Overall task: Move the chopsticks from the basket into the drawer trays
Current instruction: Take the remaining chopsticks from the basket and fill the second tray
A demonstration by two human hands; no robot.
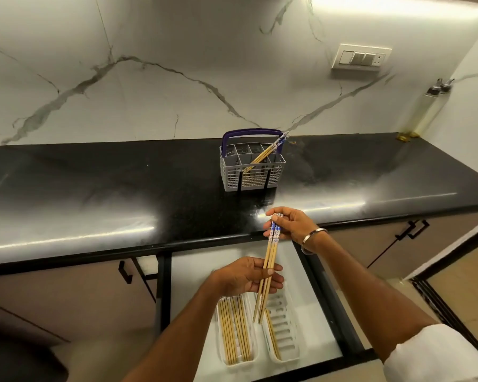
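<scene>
Pale bamboo chopsticks (269, 260), blue-patterned at the tops, hang mid-frame over the open drawer.
Right hand (293, 227) fingers pinch the tops, left hand (246, 277) fingers close on the shafts. Lower centre, the left tray (224, 363) is nearly full, the ribbed right tray (286, 337) holds few; some remain in the grey basket (250, 172) on the glossy black surface (94, 188).

You have one view only, from the camera on your head. It looks forward and steeply down, wide-angled, across the black countertop (94, 188) to the marble wall (149, 78). The open drawer (309, 312) sits close beneath you; your forearms enter from the bottom edge.
</scene>
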